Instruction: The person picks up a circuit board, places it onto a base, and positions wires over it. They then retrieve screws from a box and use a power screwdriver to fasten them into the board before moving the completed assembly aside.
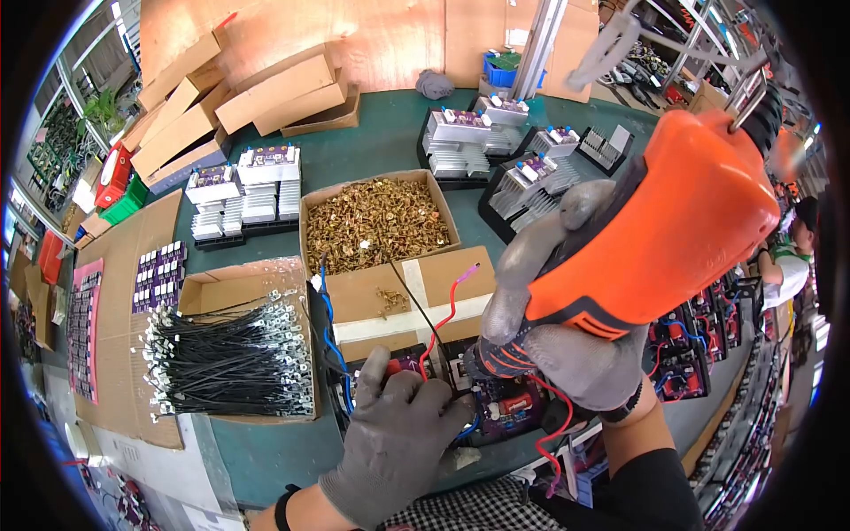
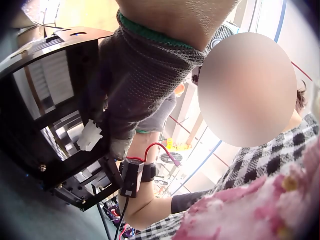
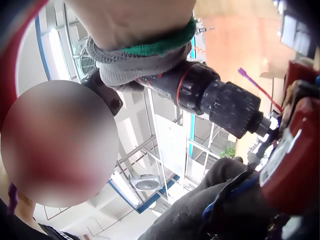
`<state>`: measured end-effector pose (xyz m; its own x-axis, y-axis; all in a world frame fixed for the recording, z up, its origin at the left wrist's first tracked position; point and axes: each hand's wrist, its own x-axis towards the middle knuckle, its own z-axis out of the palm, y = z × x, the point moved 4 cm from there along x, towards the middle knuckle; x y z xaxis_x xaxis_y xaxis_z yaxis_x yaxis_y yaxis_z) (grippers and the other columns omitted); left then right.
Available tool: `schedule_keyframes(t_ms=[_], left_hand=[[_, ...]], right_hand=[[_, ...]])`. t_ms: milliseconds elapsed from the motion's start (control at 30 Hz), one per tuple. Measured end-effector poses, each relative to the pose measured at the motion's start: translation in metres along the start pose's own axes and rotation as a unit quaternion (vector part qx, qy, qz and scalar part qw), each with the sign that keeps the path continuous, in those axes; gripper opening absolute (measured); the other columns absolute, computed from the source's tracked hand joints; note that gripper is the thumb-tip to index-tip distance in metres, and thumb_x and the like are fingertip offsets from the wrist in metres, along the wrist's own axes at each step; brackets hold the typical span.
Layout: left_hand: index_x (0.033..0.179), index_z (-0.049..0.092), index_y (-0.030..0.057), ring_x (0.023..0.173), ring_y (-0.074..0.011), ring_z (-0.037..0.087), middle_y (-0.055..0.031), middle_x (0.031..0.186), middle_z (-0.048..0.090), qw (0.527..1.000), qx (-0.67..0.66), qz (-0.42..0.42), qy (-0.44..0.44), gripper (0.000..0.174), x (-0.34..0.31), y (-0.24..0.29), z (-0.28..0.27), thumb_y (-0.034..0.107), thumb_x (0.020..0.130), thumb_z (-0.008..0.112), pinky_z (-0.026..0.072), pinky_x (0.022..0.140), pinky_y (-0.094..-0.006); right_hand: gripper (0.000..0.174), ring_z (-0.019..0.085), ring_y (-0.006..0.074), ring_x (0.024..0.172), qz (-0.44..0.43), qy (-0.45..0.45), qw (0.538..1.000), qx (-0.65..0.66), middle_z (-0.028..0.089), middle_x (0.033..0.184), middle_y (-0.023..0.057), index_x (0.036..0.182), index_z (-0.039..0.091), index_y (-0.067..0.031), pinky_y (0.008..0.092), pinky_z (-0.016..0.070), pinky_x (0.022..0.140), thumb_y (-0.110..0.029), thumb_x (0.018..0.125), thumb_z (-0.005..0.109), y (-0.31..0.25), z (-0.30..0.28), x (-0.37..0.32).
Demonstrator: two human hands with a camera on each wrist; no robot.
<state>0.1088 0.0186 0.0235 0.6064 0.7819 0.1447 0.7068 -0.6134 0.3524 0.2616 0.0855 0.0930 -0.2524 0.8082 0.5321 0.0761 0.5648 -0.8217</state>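
In the head view my gloved left hand point(image 1: 394, 434) lies over the near edge of a black-framed circuit-board unit point(image 1: 509, 411), fingers bent and resting on it. A red wire point(image 1: 447, 310) with a purple tip rises just beyond those fingers. My gloved right hand point(image 1: 580, 358) grips an orange power drill point(image 1: 660, 221), its nose angled down at the unit. The drill's black chuck point(image 3: 235, 107) and bit come close to red parts on the board in the right wrist view. From the left wrist, the black frame point(image 2: 92, 85) shows beside the glove.
An open box of brass-coloured screws point(image 1: 376, 221) stands behind the unit. Left of it, a carton holds black cable ties point(image 1: 235, 358). Heatsink assemblies point(image 1: 248, 190) stand on the green table, with purple boards point(image 1: 159, 276) on cardboard at left. More boards point(image 1: 677, 350) lie at right.
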Motion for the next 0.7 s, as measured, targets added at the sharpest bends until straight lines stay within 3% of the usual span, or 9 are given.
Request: schedule_keyframes(t_ms=[133, 300, 400, 500, 700], left_hand=[[0.108, 0.07, 0.02, 0.097, -0.0239, 0.056, -0.0027, 0.096, 0.059, 0.999, 0.021, 0.008, -0.028, 0.047, -0.001, 0.001, 0.001, 0.048, 0.069, 0.073, 0.0174, 0.114, -0.0536], [0.107, 0.069, 0.0192, 0.099, -0.0253, 0.057, -0.0039, 0.098, 0.06, 0.999, 0.016, -0.001, -0.038, 0.046, -0.003, 0.003, -0.002, 0.049, 0.072, 0.072, 0.0163, 0.114, -0.0547], [0.103, 0.07, 0.0162, 0.099, -0.0264, 0.056, -0.0043, 0.096, 0.059, 1.0, 0.02, 0.004, -0.016, 0.05, -0.003, 0.003, -0.002, 0.051, 0.068, 0.073, 0.0191, 0.113, -0.0548], [0.102, 0.07, 0.0143, 0.1, -0.0269, 0.055, -0.0046, 0.095, 0.059, 1.0, 0.022, -0.003, -0.015, 0.054, 0.0, 0.004, -0.001, 0.054, 0.065, 0.074, 0.02, 0.112, -0.0554], [0.103, 0.068, 0.0128, 0.102, -0.0276, 0.055, -0.0052, 0.097, 0.059, 0.999, 0.042, -0.002, -0.021, 0.058, 0.001, 0.006, 0.0, 0.056, 0.064, 0.075, 0.02, 0.112, -0.0574]], right_hand=[[0.079, 0.068, 0.0249, 0.075, -0.019, -0.009, 0.999, -0.023, 0.06, 0.115, 0.0192, 0.133, 0.032, -0.0075, 0.0358, 0.058, 0.065, 0.009, 0.064, 0.067, -0.004, 0.004, -0.003], [0.078, 0.067, 0.0242, 0.075, -0.049, -0.006, 0.999, -0.015, 0.06, 0.116, 0.0183, 0.133, 0.031, -0.0078, 0.0353, 0.0576, 0.065, 0.01, 0.065, 0.066, -0.012, 0.006, -0.006], [0.078, 0.068, 0.0245, 0.075, -0.088, 0.012, 0.993, 0.083, 0.059, 0.119, 0.0177, 0.135, 0.032, -0.0079, 0.0363, 0.0577, 0.065, 0.009, 0.067, 0.067, -0.021, -0.004, -0.012], [0.077, 0.068, 0.0269, 0.076, -0.021, 0.072, 0.963, 0.259, 0.059, 0.12, 0.0186, 0.135, 0.035, -0.0081, 0.0391, 0.0584, 0.063, 0.002, 0.068, 0.071, -0.037, -0.007, -0.019], [0.077, 0.068, 0.0263, 0.076, -0.038, -0.003, 0.984, 0.172, 0.06, 0.112, 0.0195, 0.131, 0.035, -0.0087, 0.0375, 0.059, 0.064, 0.004, 0.065, 0.071, -0.037, -0.011, -0.031]])
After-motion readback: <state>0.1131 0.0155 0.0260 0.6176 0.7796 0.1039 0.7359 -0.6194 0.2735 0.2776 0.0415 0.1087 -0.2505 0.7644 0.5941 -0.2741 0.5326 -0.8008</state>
